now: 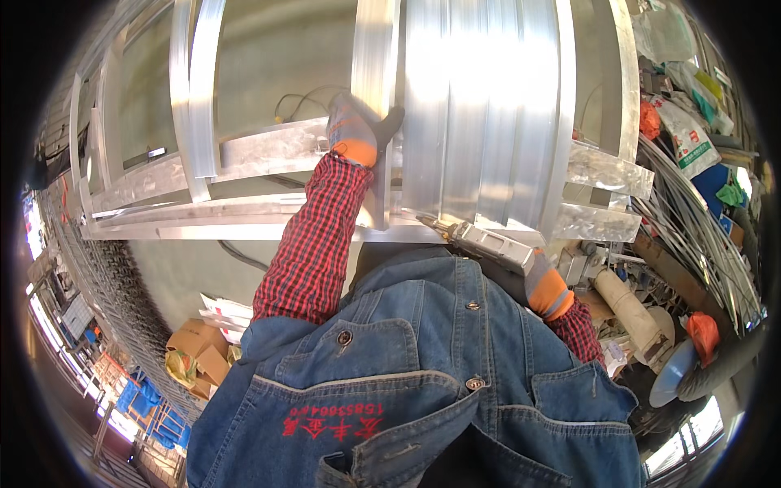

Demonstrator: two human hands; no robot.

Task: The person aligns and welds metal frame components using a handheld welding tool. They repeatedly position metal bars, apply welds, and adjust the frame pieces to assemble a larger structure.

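My left hand (358, 134), in a grey and orange glove, is closed around an aluminium profile (377, 61) that runs away from me. The thumb lies along its right side and the fingers are on its left. My right hand (545, 285), gloved alike, grips a silver hand tool (492, 244) with a boxy body and a narrow tip. This tip points left, close to the near edge of the frame. To the right of my left hand lies a wide ribbed aluminium panel (488, 122), its far part washed out by glare.
The aluminium frame's near rail (203, 228) crosses before me. Further profiles (191, 89) stand at the left. On the right are a bundle of thin metal strips (708, 220), plastic bags (683, 134) and a round tube (626, 301). A cardboard box (199, 346) sits lower left.
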